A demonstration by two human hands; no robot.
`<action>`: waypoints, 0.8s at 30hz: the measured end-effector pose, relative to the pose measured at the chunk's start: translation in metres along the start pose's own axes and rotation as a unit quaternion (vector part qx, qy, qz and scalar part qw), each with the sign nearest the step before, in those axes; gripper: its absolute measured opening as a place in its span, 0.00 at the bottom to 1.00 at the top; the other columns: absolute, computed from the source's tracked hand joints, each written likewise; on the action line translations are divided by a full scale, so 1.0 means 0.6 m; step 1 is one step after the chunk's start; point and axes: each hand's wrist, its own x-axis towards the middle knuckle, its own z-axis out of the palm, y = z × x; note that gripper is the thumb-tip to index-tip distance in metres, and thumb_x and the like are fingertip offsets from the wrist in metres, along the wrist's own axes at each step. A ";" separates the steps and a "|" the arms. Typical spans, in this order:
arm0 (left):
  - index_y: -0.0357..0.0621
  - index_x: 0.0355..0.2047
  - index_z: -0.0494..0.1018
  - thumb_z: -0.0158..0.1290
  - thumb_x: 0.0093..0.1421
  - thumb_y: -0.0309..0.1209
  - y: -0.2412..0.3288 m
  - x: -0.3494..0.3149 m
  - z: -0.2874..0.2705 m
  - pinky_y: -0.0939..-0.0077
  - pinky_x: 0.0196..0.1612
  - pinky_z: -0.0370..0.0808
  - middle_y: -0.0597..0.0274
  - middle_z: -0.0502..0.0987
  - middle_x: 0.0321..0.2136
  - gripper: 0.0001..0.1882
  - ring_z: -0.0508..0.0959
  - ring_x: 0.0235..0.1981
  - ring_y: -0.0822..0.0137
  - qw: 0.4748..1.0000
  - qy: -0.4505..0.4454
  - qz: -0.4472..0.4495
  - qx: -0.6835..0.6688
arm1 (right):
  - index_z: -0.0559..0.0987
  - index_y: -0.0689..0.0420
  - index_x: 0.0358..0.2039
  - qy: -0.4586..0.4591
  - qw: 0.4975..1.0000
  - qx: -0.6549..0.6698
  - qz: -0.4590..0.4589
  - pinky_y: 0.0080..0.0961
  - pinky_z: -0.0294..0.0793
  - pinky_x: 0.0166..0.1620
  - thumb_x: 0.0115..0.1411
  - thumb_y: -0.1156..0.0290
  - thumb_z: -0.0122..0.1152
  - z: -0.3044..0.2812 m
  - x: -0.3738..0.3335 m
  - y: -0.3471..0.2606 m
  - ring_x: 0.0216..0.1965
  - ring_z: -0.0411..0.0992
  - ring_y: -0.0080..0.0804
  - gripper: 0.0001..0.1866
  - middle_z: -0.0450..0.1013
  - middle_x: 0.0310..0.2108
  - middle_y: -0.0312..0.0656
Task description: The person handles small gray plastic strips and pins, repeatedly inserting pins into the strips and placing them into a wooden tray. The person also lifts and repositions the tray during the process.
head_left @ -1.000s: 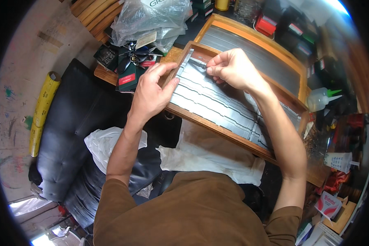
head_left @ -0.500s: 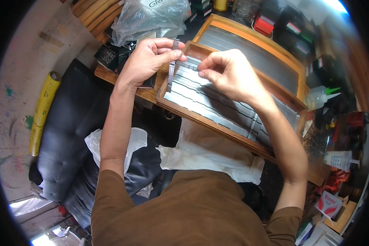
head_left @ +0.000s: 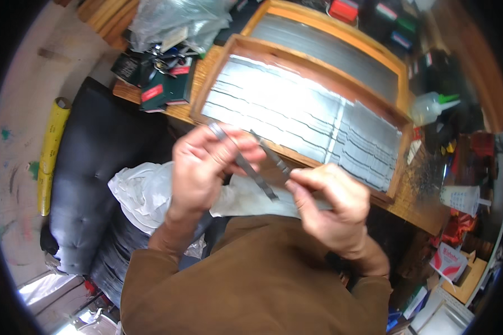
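Both my hands are in front of my chest, just off the near edge of a shallow wooden tray (head_left: 304,75). Between the fingers and thumb of my left hand (head_left: 198,170) a narrow dark grey metal strip (head_left: 252,174) slants down to the right. A second dark metal strip (head_left: 274,153), seemingly notched, is pinched by its lower end in my right hand (head_left: 335,209). Its upper end points toward the fingers of my left hand; whether they touch I cannot tell. Rows of flat silvery strips (head_left: 279,106) lie in the tray, bright with glare.
Behind the tray stands a wooden frame (head_left: 399,67) with a grey panel. Dark green boxes (head_left: 167,89) and a clear plastic bag (head_left: 179,25) are at the left of the bench. A squeeze bottle (head_left: 426,109) stands right; a yellow roll (head_left: 51,156) leans far left.
Both hands have drawn back from over the tray toward my chest, each with a strip. My view has shifted, and the strips in the tray show more fully.
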 end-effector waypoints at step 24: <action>0.38 0.48 0.75 0.62 0.63 0.28 -0.229 -0.034 0.126 0.82 0.32 0.79 0.57 0.84 0.37 0.15 0.85 0.37 0.66 0.885 -0.182 -0.425 0.061 | 0.84 0.65 0.39 0.006 0.947 0.212 0.243 0.22 0.83 0.39 0.54 0.85 0.70 -0.001 -0.377 0.086 0.35 0.83 0.32 0.11 0.83 0.37 0.48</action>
